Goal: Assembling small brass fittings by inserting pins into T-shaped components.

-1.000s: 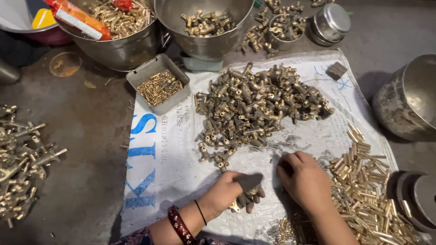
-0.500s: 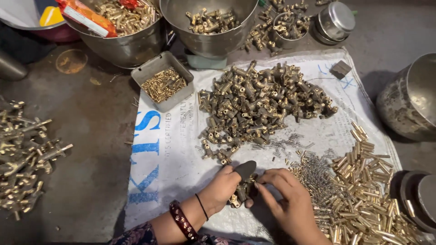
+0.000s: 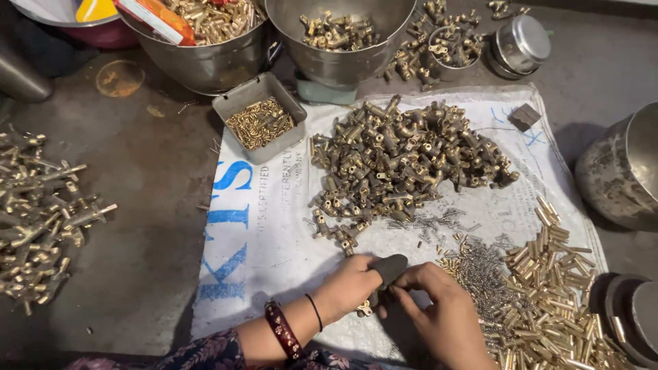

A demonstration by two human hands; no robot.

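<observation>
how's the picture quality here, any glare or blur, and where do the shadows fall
Head view: even, soft light and mostly sharp; the heap of brass fittings reads crisply. Mild glare on the steel bowl rim and the small lidded tin. Soft shadows fall beside the big pot at right and under the left hand and right hand. The picture's edges bend slightly, as a wide lens does.

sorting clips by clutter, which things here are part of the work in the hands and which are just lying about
In hand:
left hand with dark thumb cover
right hand
small brass fitting
brass fittings pile
springs
brass tubes

Lying about:
steel bowls
small tray
lidded tin
floor parts heap
</observation>
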